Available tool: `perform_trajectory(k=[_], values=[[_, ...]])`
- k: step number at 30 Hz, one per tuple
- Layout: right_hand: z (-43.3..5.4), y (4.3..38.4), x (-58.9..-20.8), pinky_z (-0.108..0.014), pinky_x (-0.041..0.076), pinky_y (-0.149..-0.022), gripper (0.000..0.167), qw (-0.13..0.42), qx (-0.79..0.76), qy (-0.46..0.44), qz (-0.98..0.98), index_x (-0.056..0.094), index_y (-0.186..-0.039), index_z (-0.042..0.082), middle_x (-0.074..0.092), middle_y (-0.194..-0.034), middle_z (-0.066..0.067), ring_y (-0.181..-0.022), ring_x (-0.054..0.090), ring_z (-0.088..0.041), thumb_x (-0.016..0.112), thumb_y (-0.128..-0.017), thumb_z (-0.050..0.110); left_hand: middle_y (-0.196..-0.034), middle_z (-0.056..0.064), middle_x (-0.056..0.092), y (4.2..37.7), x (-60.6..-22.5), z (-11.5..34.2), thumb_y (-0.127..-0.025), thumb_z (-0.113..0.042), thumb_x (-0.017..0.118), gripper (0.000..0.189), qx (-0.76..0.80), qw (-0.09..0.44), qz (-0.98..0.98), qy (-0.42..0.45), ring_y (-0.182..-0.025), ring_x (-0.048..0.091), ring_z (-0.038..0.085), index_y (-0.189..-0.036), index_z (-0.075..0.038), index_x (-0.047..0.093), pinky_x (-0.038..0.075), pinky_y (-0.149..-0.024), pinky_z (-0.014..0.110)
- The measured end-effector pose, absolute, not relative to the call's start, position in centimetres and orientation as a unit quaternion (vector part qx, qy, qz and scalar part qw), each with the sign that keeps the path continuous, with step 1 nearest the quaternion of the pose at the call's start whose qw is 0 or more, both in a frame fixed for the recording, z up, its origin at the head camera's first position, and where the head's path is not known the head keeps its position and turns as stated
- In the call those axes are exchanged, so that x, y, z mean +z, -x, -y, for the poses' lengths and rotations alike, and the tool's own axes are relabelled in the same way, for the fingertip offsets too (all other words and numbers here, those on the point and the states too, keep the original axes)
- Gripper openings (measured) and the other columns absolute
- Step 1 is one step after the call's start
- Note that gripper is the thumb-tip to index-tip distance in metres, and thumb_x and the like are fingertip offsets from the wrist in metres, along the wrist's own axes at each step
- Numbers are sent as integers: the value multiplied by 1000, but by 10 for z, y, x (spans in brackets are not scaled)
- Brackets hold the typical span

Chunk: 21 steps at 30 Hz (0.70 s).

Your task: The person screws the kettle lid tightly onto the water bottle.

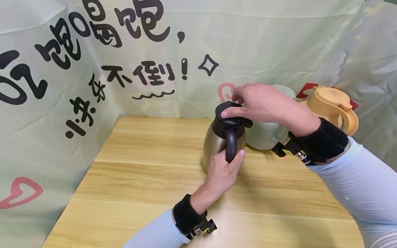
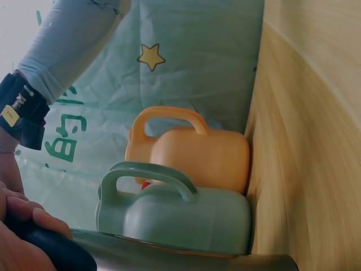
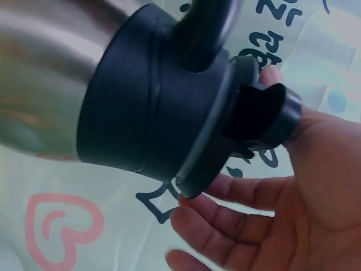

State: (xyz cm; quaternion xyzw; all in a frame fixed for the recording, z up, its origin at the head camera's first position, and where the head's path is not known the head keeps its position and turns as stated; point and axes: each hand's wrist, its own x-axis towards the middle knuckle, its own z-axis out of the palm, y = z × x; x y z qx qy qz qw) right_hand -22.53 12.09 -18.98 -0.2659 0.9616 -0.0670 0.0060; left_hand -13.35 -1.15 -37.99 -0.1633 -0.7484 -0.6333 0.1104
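Observation:
A brushed steel thermos jug (image 1: 214, 143) with a black neck stands upright on the wooden table. My left hand (image 1: 221, 174) grips the lower part of its black handle (image 1: 231, 139), which faces me. Across the top, my right hand (image 1: 263, 103) holds the black lid (image 1: 221, 109), thumb on its upper face and fingertips at the far rim. From the right wrist view, the lid (image 3: 206, 152) sits on the jug's neck (image 3: 124, 101), its thumb lever (image 3: 282, 116) jutting towards the palm. The left wrist view shows left fingers (image 2: 51, 223) curled over the handle.
Close behind the steel jug, to the right, stands a pale green jug (image 1: 263, 136). An orange jug (image 1: 328, 98) is beside it, partly behind my right forearm. A printed cloth (image 1: 192, 41) hangs along the table's back and left sides.

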Motion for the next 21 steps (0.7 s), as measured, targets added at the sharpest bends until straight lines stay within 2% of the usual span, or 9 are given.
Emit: perform_trajectory(k=[3,5,11,15,21], values=[[-121,225,-187,-46,52,-88,66,29,-81,293,-952,66,-132,11,72,-121,-7,-108,67,-27,71,-94,64,-57,-10,37,133,-380,11,-106,-40,62,47,-634,115,747,164,-51,36,2,-68,-15,48,31,-48,22],[-121,225,-186,-46,52,-91,63,49,-89,317,-943,65,-138,13,71,-124,-5,-111,66,-26,74,-94,57,-57,-10,37,134,-381,11,-106,-38,63,47,-634,120,746,166,-51,35,1,-68,-15,48,31,-48,22],[-121,225,-186,-40,50,-83,43,69,-93,336,-935,69,-132,19,68,-117,0,-101,63,-21,76,-95,41,-57,-11,37,134,-380,10,-104,-34,65,45,-629,131,749,164,-51,35,1,-68,-14,49,31,-48,22],[-119,226,-187,-40,49,-84,45,56,-85,309,-946,70,-126,18,69,-112,0,-100,63,-21,75,-95,50,-57,-11,37,134,-380,10,-104,-35,66,46,-633,127,747,162,-51,36,1,-67,-14,48,32,-48,22],[-113,226,-190,-38,47,-75,54,36,-66,264,-962,66,-114,16,68,-101,-2,-90,62,-22,67,-94,66,-57,-10,38,134,-380,10,-105,-35,65,46,-633,127,746,163,-51,36,1,-67,-15,49,33,-48,22]])
